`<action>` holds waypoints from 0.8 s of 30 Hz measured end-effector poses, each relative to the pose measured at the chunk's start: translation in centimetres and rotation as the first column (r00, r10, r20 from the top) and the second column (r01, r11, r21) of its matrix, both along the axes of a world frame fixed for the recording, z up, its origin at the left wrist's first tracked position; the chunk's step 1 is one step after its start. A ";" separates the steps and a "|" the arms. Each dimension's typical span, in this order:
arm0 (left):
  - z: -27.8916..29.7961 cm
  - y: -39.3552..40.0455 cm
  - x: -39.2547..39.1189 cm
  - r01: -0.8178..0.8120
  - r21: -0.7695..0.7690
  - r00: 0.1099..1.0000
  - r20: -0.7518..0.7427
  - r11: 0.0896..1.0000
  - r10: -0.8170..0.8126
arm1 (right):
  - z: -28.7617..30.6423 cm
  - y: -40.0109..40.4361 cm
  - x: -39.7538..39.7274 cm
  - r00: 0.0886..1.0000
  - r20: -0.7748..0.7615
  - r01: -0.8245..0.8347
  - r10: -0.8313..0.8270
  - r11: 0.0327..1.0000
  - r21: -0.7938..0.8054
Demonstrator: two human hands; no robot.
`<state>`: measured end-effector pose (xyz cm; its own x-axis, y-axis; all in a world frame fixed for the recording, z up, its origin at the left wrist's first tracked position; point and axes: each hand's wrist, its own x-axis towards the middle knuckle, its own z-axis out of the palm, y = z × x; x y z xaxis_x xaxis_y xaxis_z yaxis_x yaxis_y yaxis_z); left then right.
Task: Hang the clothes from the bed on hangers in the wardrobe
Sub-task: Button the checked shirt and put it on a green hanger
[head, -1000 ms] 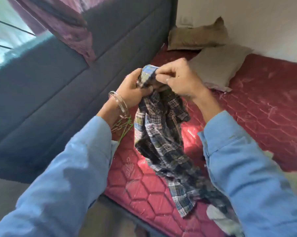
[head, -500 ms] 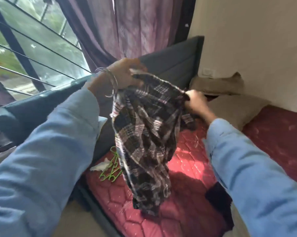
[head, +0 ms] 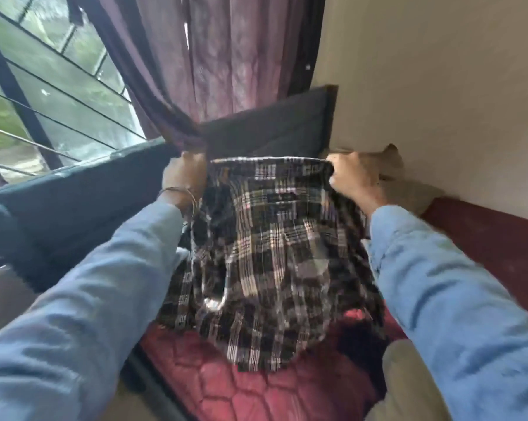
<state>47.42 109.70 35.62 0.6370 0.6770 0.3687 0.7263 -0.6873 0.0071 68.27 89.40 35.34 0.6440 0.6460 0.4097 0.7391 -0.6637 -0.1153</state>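
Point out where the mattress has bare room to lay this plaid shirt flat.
Bare red mattress shows below the plaid shirt's hem, bordered by the bed's dark edge on the left. It is crowded toward the right: a dark garment lies there. The far end holds a pillow.

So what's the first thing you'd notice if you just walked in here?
A dark plaid shirt, held up in the middle and stretched wide between the left hand and the right hand. Under it lies a red quilted mattress; behind, a purple curtain hangs beside a barred window.
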 end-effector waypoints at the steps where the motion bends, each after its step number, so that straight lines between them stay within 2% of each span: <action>1: 0.7 0.1 0.5 0.005 0.068 0.997 0.075 0.998 -0.010 | 0.6 -0.4 -0.6 1.000 0.020 0.024 -0.024 0.999 0.026; 3: 1.8 -0.6 1.2 0.000 0.121 0.978 0.207 0.993 -0.026 | 0.5 -1.1 -0.5 0.993 0.090 0.064 -0.078 0.987 0.147; 5: 3.2 -1.9 1.4 0.007 0.082 0.943 0.331 0.997 -0.034 | 1.6 -2.3 -0.8 0.986 0.092 0.110 -0.141 0.953 0.282; 8: 5.1 -3.4 1.7 -0.007 -0.054 0.958 0.287 0.999 0.022 | 2.9 -2.5 -0.4 0.975 -0.130 0.220 -0.179 0.846 0.485; 10: 6.3 -4.2 1.4 0.062 -0.353 0.971 0.236 0.934 0.025 | 3.0 -2.8 -0.6 0.940 -0.318 0.282 -0.126 0.810 0.514; 11: 7.1 -4.6 0.9 0.143 -0.527 0.967 0.255 0.838 -0.004 | 3.3 -3.2 -0.8 0.903 -0.429 0.267 -0.015 0.802 0.534; 12: 7.9 -5.0 0.3 0.220 -0.687 0.957 0.288 0.693 -0.018 | 3.6 -3.8 -0.9 0.835 -0.525 0.198 0.162 0.803 0.562; 13: 8.7 -5.4 -0.5 0.308 -0.792 0.940 0.340 0.527 -0.038 | 4.0 -4.6 -1.2 0.725 -0.583 0.098 0.366 0.783 0.614; 14: 9.2 -5.8 -1.0 0.406 -0.858 0.909 0.413 0.316 -0.047 | 4.3 -5.4 -1.2 0.576 -0.600 0.023 0.555 0.723 0.691; 15: 9.7 -6.3 -1.5 0.508 -0.857 0.861 0.507 0.085 -0.035 | 4.5 -6.1 -1.3 0.408 -0.577 -0.009 0.707 0.635 0.772; 16: 10.1 -7.0 -1.7 0.593 -0.799 0.803 0.596 -0.100 0.009 | 4.6 -6.6 -1.3 0.270 -0.533 0.017 0.802 0.550 0.835; 17: 9.7 -7.5 -1.5 0.647 -0.744 0.761 0.645 -0.168 0.072 | 4.6 -6.7 -1.3 0.201 -0.493 0.086 0.846 0.486 0.870; 18: 9.3 -7.9 -1.1 0.656 -0.743 0.754 0.645 -0.130 0.122 | 4.5 -6.4 -1.2 0.236 -0.490 0.154 0.839 0.466 0.871; 19: 8.6 -8.0 -0.4 0.624 -0.780 0.773 0.624 0.041 0.114 | 4.3 -6.2 -1.2 0.358 -0.523 0.171 0.773 0.496 0.851; 20: 7.7 -7.9 0.2 0.530 -0.790 0.810 0.579 0.308 0.090 | 3.9 -6.1 -1.2 0.489 -0.554 0.168 0.674 0.550 0.818; 21: 6.8 -7.6 0.7 0.426 -0.724 0.839 0.541 0.543 0.064 | 3.5 -6.0 -1.2 0.556 -0.562 0.145 0.612 0.595 0.791; 22: 6.1 -7.5 1.0 0.356 -0.648 0.848 0.526 0.673 0.058 | 2.9 -6.0 -1.4 0.574 -0.569 0.113 0.589 0.631 0.767; 23: 5.6 -7.7 1.2 0.332 -0.609 0.852 0.521 0.720 0.048 | 2.3 -6.1 -1.4 0.578 -0.575 0.079 0.579 0.662 0.746; 24: 5.0 -7.9 1.2 0.332 -0.619 0.860 0.509 0.712 0.041 | 1.9 -6.2 -1.6 0.581 -0.578 0.048 0.573 0.685 0.727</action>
<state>48.65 101.82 40.65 0.6297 0.7665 0.1261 0.3937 -0.4549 0.7988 66.69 83.18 37.22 0.7383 0.6266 0.2493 0.3040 0.0208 -0.9524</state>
